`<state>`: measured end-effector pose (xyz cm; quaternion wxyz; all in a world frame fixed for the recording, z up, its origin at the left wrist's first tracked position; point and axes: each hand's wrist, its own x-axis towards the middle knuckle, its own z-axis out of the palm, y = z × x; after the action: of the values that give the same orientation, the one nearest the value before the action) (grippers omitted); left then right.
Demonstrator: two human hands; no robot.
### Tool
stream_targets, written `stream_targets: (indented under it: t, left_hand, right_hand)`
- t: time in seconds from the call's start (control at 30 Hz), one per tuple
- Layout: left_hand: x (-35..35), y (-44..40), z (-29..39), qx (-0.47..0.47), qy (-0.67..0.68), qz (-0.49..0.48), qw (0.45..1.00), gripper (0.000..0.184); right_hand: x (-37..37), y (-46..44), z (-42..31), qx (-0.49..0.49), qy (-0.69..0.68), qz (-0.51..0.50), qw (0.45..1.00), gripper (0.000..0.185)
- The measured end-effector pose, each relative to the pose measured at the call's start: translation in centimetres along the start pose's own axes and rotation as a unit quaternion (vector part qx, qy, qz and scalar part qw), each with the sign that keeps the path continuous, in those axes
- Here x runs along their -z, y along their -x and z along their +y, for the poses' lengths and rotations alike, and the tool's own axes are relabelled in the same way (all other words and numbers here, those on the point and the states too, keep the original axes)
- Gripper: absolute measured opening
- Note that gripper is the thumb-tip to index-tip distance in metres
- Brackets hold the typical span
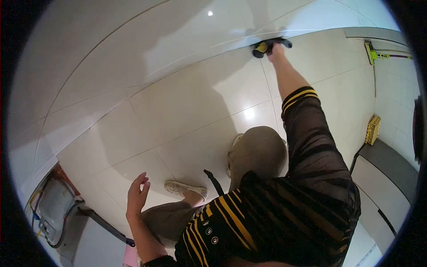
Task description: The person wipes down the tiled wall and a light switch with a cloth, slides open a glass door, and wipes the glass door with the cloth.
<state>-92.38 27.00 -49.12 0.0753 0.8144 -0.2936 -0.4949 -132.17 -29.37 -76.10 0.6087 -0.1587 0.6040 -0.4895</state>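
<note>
My right hand [275, 51] is stretched far forward, low by the foot of the white tiled wall [187, 49]. Its fingers are wrapped round a black object with a yellow part [261, 48]; at this distance I cannot make out its kind. The object is at the line where wall and floor meet. My left hand [138, 193] hangs in the air beside my left knee, fingers loosely bent and apart, holding nothing.
Pale floor tiles [191, 115] spread around my shoes [184, 189]. A green-headed mop or squeegee [371, 53] is by the right wall. A yellow patterned box [372, 130] stands at a dark-topped cabinet [387, 167]. Grey plastic items [55, 207] are at lower left.
</note>
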Motion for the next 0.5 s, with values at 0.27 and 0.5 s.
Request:
stream_targets:
  t: [0.27,0.5]
  left_hand:
    - [-0.1,-1.9,2.5,-0.109,-0.092,-0.012,0.990,0.039]
    - [-0.3,-1.4,6.0,-0.176,-0.139,-0.021,0.974,0.042]
  right_hand:
    - [-6.8,5.3,17.2,0.113,0.077,0.030,0.990,0.048]
    - [-18.6,25.3,16.5,-0.309,0.121,-0.159,0.930,0.019]
